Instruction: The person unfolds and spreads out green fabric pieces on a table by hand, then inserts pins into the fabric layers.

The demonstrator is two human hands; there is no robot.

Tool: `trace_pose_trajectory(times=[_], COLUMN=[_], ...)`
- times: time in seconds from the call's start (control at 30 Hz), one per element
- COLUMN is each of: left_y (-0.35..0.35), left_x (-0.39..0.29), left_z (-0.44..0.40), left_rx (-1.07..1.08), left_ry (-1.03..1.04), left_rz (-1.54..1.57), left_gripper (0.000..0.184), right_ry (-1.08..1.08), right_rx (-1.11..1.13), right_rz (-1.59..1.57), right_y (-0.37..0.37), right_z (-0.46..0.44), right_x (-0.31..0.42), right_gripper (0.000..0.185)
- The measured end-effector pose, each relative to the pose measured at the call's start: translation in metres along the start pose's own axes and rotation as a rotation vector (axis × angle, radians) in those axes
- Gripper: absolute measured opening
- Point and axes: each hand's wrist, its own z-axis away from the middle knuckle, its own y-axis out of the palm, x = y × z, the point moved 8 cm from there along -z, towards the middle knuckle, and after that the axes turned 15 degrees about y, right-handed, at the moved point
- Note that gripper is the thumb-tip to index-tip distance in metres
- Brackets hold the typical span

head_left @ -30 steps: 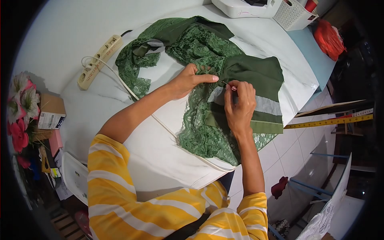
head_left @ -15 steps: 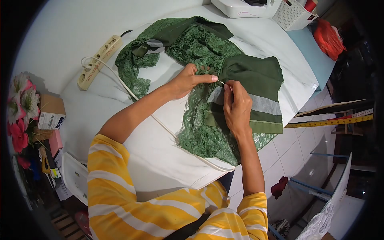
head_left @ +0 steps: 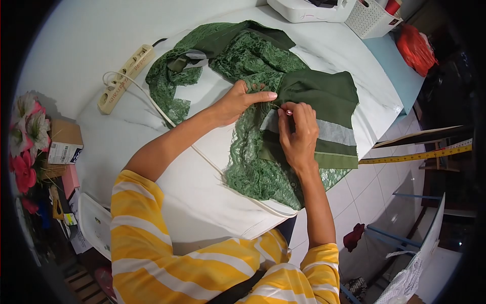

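A green lace garment (head_left: 255,175) with plain dark green lining (head_left: 324,93) is spread across the white table. My left hand (head_left: 243,103) grips the lace near its middle, thumb stretched along the top and the other fingers partly hidden by the cloth. Just right of that thumb, my right hand (head_left: 300,133) is closed around a seam ripper (head_left: 289,112) with a pinkish handle. Its thin metal shaft points left, to the seam between lace and lining. A grey strip (head_left: 335,133) crosses the lining beside my right hand.
A power strip (head_left: 126,78) with a white cable lies at the left. A white machine (head_left: 314,10) and a white basket (head_left: 372,20) stand at the back, near a red plastic bag (head_left: 416,50). Yellow measuring tape (head_left: 440,153) shows beyond the right table edge.
My right hand has turned and shifted slightly left, so the pinkish handle now shows between its fingers. The left hand and the garment stay almost where they were.
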Motion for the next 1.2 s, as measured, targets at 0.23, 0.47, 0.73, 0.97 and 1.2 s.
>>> trace_pose_trajectory(times=[0.23, 0.47, 0.73, 0.97, 1.2], left_y=[0.001, 0.005, 0.007, 0.006, 0.011], left_x=[0.000, -0.001, -0.004, -0.004, -0.008], left_z=[0.002, 0.008, 0.009, 0.006, 0.006], left_rx=[-0.021, 0.091, 0.090, 0.084, 0.057], left_ry=[-0.013, 0.085, 0.030, 0.009, 0.027], left_rz=[0.010, -0.099, -0.014, 0.034, 0.059], left_gripper=[0.009, 0.026, 0.030, 0.035, 0.039], right_ry=[0.025, 0.047, 0.239, 0.263, -1.221], right_rx=[-0.062, 0.009, 0.031, 0.550, 0.872], right_rz=[-0.033, -0.201, -0.304, -1.294, -0.945], right_y=[-0.009, 0.003, 0.001, -0.075, -0.207], right_z=[-0.001, 0.004, 0.004, 0.021, 0.114], right_x=[-0.003, 0.000, -0.018, 0.056, 0.162], right_gripper=[0.015, 0.016, 0.018, 0.008, 0.014])
